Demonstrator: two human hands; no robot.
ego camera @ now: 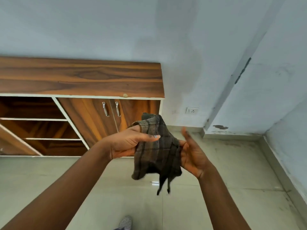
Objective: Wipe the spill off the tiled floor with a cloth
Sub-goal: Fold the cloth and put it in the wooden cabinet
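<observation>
Dark brown checked fabric cloth (156,146), held aloft at centre: left hand (127,143) grips it with thumb over, right hand (191,153) open-fingered against its 3 o'clock edge; pale tiled floor (232,171) unwiped, glint at 6 o'clock possibly the spill.

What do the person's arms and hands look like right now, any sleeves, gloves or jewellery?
Both forearms are bare, with no sleeves in view. The left hand and right hand wear no gloves, and no rings, watch or bracelets show. The left thumbnail carries pale polish.
</observation>
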